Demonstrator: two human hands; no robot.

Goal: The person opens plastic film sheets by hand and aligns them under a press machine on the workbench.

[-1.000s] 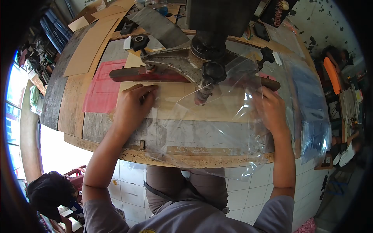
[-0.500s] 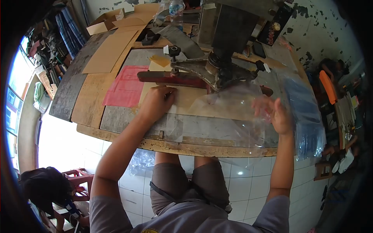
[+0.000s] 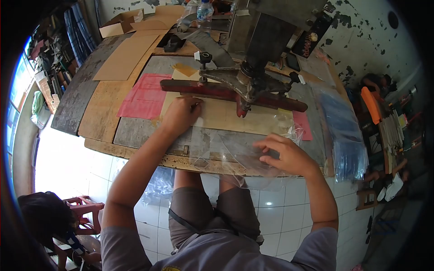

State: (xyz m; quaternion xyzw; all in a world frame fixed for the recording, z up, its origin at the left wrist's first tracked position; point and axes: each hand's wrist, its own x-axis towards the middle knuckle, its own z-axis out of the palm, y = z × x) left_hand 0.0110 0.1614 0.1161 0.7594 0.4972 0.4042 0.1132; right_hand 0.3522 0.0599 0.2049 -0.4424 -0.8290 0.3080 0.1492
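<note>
My left hand [image 3: 182, 114] is pinched closed on the upper left part of a clear plastic sheet [image 3: 217, 151], just below the red bar [image 3: 208, 89] of the press. The sheet spreads over the front of the table and hangs past its edge. Over the sheet's right part, my right hand [image 3: 282, 153] has its fingers apart and curved, holding nothing. Beneath the bar lies a beige board [image 3: 226, 118], with a red sheet [image 3: 143, 95] showing to its left and more red at its right end.
The press column [image 3: 266, 43] rises behind the bar. Blue-tinted plastic sheets [image 3: 346, 135] lie at the table's right edge. Brown cardboard [image 3: 124, 56] and an open box [image 3: 120, 25] are at the back left. A person [image 3: 45, 217] is at the lower left; another sits far right.
My right hand has let go of the sheet's right side and moved left and toward me. The sheet has dropped lower over the table's front. My left hand stays near the bar.
</note>
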